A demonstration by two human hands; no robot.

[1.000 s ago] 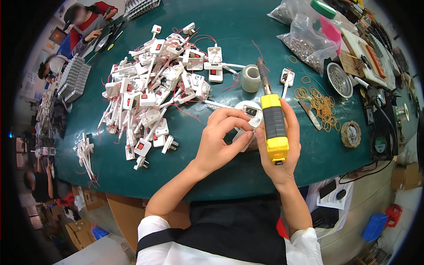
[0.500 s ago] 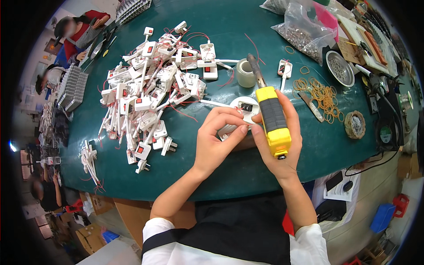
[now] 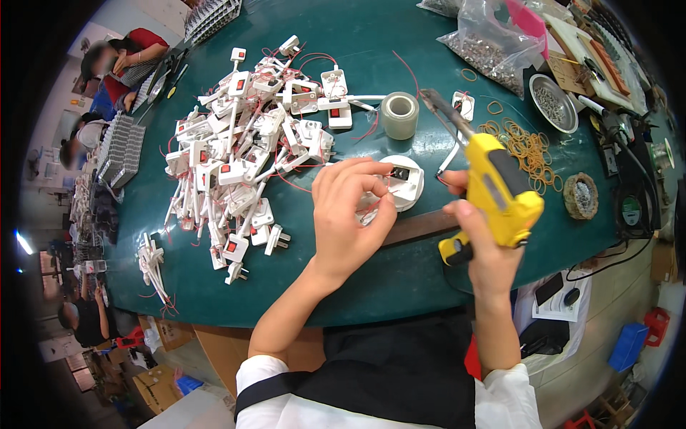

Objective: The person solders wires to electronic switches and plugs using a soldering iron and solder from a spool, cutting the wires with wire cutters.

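My right hand (image 3: pixel 493 268) is wrapped around a yellow and black soldering gun (image 3: pixel 506 182), whose long metal tip points up and to the left. My left hand (image 3: pixel 346 218) is closed in a pinch on a thin red wire, over a rounded white plastic housing (image 3: pixel 409 193). A black switch part (image 3: pixel 401 173) shows inside the housing, whose left side is hidden by the fingers. Under the housing and between my hands lies a dark flat bar (image 3: pixel 421 227). A roll of clear tape (image 3: pixel 399 118) stands just beyond.
A large heap of white plugs and switch boxes (image 3: pixel 236 157) covers the left-middle table. At right are rubber bands (image 3: pixel 525 154), a metal bowl of small parts (image 3: pixel 552 104) and a small round container (image 3: pixel 580 196). Other people sit at far left.
My right hand has moved right and lower, turning the soldering gun so it tilts away from the left hand. The left hand stays by the housing, its fingers now pinching the red wire.
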